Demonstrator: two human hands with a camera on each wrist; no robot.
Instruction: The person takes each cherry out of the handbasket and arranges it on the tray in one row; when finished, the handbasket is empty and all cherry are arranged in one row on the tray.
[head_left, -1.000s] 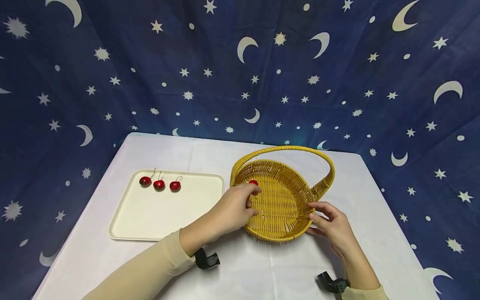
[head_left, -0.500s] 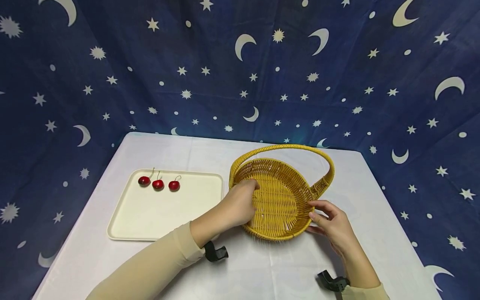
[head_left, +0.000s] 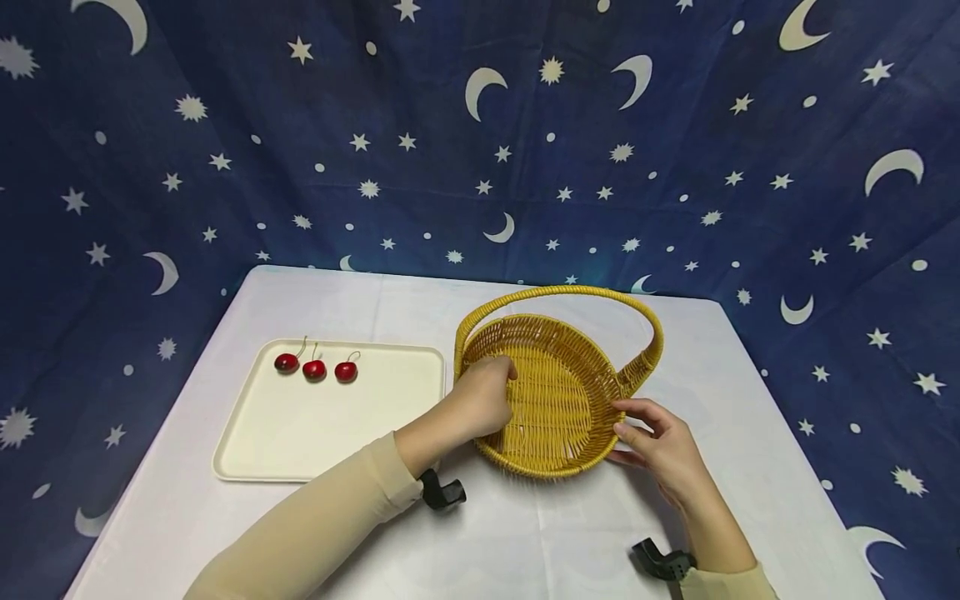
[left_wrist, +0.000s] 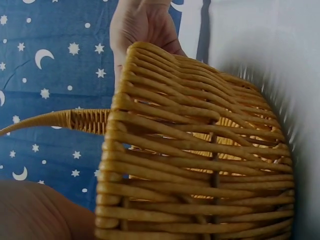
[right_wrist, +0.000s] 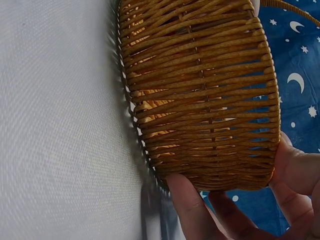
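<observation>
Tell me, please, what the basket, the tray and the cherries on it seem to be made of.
The basket is woven from glossy yellow strands with gaps between them, perhaps wicker or a plastic imitation. The tray looks like matte cream plastic, by its smooth, plain surface, though coated metal is possible. The cherries are glossy red, with highlights and thin stems; real fruit or plastic, I cannot tell.

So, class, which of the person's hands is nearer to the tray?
The left. The left hand is at the basket's side next to the tray; the right hand holds the basket's opposite side, farther away.
</observation>
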